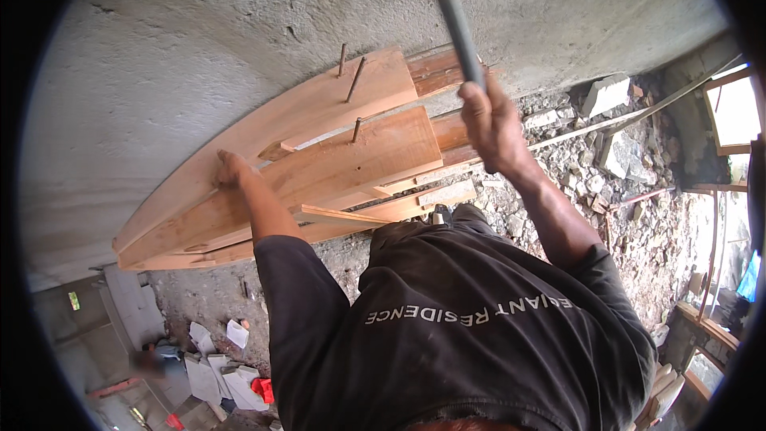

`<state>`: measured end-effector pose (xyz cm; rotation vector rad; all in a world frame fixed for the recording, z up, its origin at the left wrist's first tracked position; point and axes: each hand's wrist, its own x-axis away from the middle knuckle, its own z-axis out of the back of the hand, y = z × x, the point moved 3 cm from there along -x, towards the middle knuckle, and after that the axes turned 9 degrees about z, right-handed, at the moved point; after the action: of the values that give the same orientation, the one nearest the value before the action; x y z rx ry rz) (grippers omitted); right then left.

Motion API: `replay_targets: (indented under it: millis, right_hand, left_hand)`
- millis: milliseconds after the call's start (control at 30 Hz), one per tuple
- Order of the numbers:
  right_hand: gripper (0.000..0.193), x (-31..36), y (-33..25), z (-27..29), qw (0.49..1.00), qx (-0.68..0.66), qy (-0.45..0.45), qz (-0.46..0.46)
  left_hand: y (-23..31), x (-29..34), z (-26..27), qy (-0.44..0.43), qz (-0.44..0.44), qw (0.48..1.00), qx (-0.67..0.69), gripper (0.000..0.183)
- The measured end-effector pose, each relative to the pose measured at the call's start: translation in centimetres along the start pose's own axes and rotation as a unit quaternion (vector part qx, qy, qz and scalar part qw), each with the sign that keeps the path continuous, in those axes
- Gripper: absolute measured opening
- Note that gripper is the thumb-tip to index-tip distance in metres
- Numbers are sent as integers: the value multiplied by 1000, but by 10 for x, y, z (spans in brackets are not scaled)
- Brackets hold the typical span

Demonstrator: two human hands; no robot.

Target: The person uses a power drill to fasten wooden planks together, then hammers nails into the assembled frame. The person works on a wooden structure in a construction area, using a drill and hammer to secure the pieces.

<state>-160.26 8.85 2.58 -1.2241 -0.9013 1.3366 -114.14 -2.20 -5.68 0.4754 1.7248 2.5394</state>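
My right hand (496, 129) is wrapped around the grey handle of a hatchet (461, 32). Its dark head is up in front of the concrete wall, above the right end of the boards. Lower and to the left, my left hand (238, 172) closes on the edge of a long wooden plank (311, 100), its fingers partly hidden. A second wooden plank (359, 156) runs alongside, nearer to me. Three rusty metal rods stick up from the planks, one a short rod (357, 129). A pointed piece of wood (277, 150) lies between the planks.
The rough concrete wall (191, 56) rises behind the planks. Broken rubble (630, 160) covers the ground to the right, crossed by a long thin strip (614, 121). White tile pieces (215, 379) lie at lower left. Framed openings (732, 112) are at far right.
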Motion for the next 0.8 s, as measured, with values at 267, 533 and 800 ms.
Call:
replay_targets:
  millis: [267, 533, 800]
  right_hand:
    - [47, 13, 32, -15, 959, 219, -182, -1]
    - [34, -35, -73, 35, 957, -85, 120, 252]
    - [50, -22, 14, 8, 947, 243, -205, -49]
  left_hand:
    - [-60, -136, -43, 158, -60, 976, -139, 83]
    - [-22, -54, -54, 3, -225, 565, -794, 47]
    - [-36, -99, -62, 53, -178, 601, -778, 38]
